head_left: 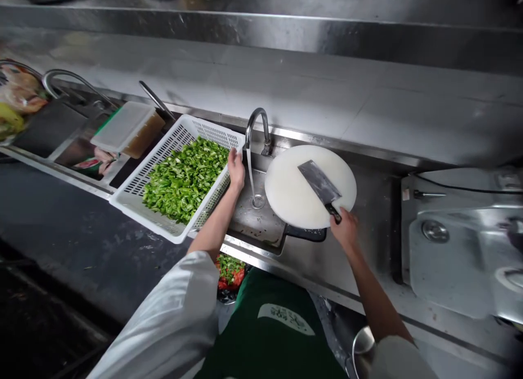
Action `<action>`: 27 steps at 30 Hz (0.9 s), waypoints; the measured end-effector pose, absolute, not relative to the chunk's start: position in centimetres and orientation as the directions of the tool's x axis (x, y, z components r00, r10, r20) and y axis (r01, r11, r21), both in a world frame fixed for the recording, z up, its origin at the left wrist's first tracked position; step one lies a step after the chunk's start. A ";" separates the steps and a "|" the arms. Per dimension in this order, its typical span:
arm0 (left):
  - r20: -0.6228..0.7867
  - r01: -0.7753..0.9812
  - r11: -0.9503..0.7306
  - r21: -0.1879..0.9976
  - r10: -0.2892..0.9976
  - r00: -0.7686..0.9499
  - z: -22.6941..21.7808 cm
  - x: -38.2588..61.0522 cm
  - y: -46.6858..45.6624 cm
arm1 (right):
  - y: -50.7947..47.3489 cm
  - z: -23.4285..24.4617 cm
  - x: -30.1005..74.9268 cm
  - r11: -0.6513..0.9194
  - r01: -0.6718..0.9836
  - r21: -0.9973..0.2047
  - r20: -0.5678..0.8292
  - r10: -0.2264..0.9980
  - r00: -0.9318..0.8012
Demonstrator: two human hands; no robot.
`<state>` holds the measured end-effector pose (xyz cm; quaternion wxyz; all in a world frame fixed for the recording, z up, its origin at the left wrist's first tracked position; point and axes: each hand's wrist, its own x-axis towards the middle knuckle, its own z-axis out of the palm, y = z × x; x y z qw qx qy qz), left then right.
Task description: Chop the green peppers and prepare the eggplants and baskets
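My left hand (236,171) is closed on the right rim of a white plastic basket (122,196), fingers over its far right corner. Chopped green peppers (186,177) fill much of the basket, which rests across the sink edge. In my right hand (344,226) is the black handle of a cleaver (319,182). Its wide blade lies flat over a round white cutting board (286,191). Beneath the board's near edge a black handle-like piece (306,233) sticks out. Water runs from a curved faucet (257,117) into the sink (249,226) between my hands.
Left of the basket, a lidded plastic container (126,129) sits over another basin. Bagged food (20,96) lies at the far left. A metal appliance with a basin (453,259) stands at the right. Below the counter are red and green chopped peppers (231,273). A steel shelf (261,33) spans overhead.
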<state>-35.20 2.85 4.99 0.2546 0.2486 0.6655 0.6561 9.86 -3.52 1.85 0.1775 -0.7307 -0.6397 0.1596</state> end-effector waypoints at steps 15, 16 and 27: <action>-0.210 -0.216 0.164 0.963 0.955 -0.211 13.0 -23.2 17.5 | -3.1 6.2 12.2 -0.159 0.783 -0.601 -0.151 0.985 0.084; -0.214 -0.207 0.171 0.963 0.954 -0.210 13.1 -22.8 18.0 | -3.9 6.2 13.3 -0.214 0.670 -0.711 -0.168 0.977 0.134; -0.285 -0.167 0.246 0.955 0.916 -0.283 12.9 -23.4 18.4 | -7.7 1.5 16.8 -0.458 0.040 -0.888 -0.424 0.851 0.310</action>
